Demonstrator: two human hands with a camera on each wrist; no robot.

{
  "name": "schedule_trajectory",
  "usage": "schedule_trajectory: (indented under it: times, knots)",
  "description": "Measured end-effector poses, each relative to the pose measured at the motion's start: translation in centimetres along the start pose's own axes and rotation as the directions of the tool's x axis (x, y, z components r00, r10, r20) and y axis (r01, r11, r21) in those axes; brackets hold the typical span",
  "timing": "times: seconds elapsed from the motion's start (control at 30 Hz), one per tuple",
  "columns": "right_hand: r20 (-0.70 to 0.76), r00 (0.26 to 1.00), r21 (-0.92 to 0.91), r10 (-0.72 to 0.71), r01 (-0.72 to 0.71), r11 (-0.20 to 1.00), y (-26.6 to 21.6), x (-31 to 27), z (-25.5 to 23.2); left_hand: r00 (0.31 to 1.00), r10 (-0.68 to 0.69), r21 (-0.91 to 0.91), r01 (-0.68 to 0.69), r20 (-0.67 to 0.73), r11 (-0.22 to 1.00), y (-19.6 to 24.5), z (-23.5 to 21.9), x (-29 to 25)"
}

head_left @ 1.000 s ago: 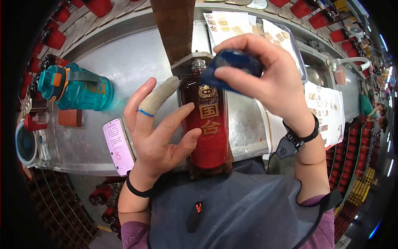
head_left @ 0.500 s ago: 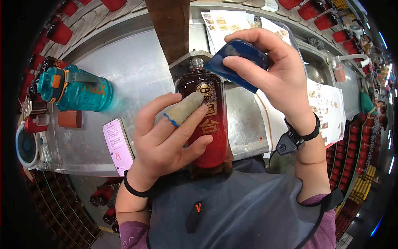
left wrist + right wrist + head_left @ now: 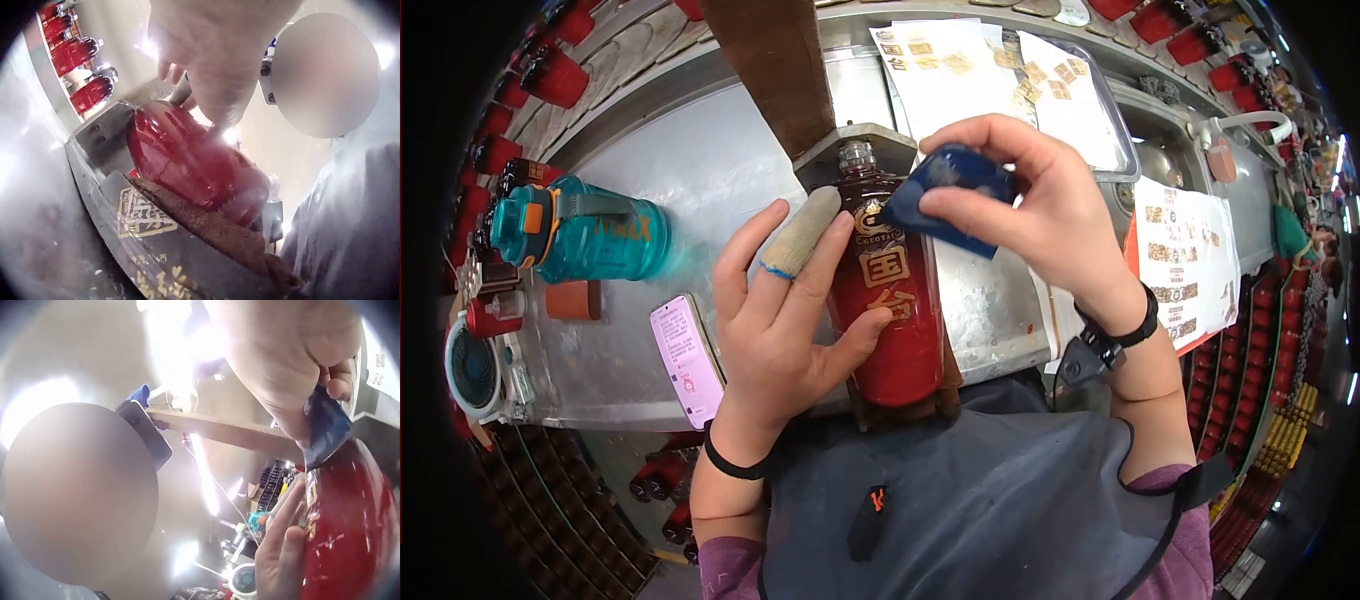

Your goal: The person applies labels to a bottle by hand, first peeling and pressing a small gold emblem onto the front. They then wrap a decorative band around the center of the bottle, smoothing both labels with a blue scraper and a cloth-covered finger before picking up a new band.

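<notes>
A red glass bottle with gold characters lies on a holder, its neck toward the back. In the right wrist view its red side shows. My right hand pinches a dark blue flat scraper between thumb and fingers; the scraper's corner overlaps the bottle's upper right, right by the gold emblem. My left hand has its fingers extended along the bottle's left side, fingertips close by the emblem. A beige knitted finger sleeve with a blue edge covers its middle finger.
A teal water bottle, a phone and a brown block are on the metal table at left. Sheets with gold pieces lie at the back, printed sheets at right. A brown beam rises behind the bottle.
My left fingers went onto the bottle's emblem, then drew back to its left side. My right hand lifted the scraper away to the right, then brought it back over the bottle's upper right.
</notes>
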State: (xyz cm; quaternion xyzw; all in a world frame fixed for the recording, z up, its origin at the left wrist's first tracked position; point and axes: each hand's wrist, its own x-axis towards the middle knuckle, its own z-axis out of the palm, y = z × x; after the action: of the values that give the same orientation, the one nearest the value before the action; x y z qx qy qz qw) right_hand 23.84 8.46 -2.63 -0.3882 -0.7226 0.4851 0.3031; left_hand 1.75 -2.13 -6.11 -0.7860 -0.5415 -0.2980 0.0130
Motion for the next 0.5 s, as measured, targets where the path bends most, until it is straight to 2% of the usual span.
schedule_trajectory:
  times: [0.07, 0.17, 0.23, 0.27, 0.33, 0.4, 0.43, 0.47, 0.5]
  knots:
    - [-0.044, 0.998, -0.138, 0.042, -0.048, 0.989, 0.1, 0.5, -0.5, 1.0, -0.01, 0.005, 0.01, -0.007, 1.0, 0.0, 0.1, -0.2]
    - [-0.125, 0.991, -0.102, 0.057, -0.07, 0.992, 0.2, 0.5, -0.5, 0.999, -0.035, -0.009, 0.035, 0.002, 0.999, 0.1, 0.1, -0.6]
    - [-0.05, 0.997, -0.004, -0.063, 0.063, 0.998, 0.0, -0.1, -0.2, 0.998, -0.068, -0.034, 0.068, 0.007, 0.997, 0.1, 0.2, -0.8]
    - [-0.015, 0.993, -0.045, -0.118, 0.117, 0.992, -0.3, -0.3, 0.1, 0.998, -0.069, -0.035, 0.07, 0.006, 0.997, 0.0, 0.2, -0.9]
    - [-0.053, 0.994, -0.094, -0.091, 0.086, 0.992, 0.5, -0.2, 0.2, 0.997, -0.073, -0.092, 0.074, 0.009, 0.993, -0.3, 0.4, -1.1]
    - [-0.184, 0.98, -0.196, -0.076, 0.039, 0.98, 0.4, -0.1, -0.3, 0.997, -0.081, -0.148, 0.082, 0.015, 0.986, -0.5, 0.6, -1.6]
    - [-0.239, 0.966, -0.168, -0.097, 0.057, 0.984, 0.5, -0.2, -0.3, 0.996, -0.084, -0.203, 0.088, 0.025, 0.975, -0.6, 0.7, -1.9]
    - [-0.23, 0.968, -0.169, -0.099, 0.061, 0.984, 0.4, -0.3, -0.2, 0.995, -0.093, -0.201, 0.095, 0.021, 0.975, -0.6, 0.8, -2.3]
    - [-0.216, 0.961, -0.214, -0.171, 0.124, 0.969, 0.3, -0.4, -0.1, 0.994, -0.092, -0.273, 0.106, 0.064, 0.956, -0.5, 1.0, -2.8]
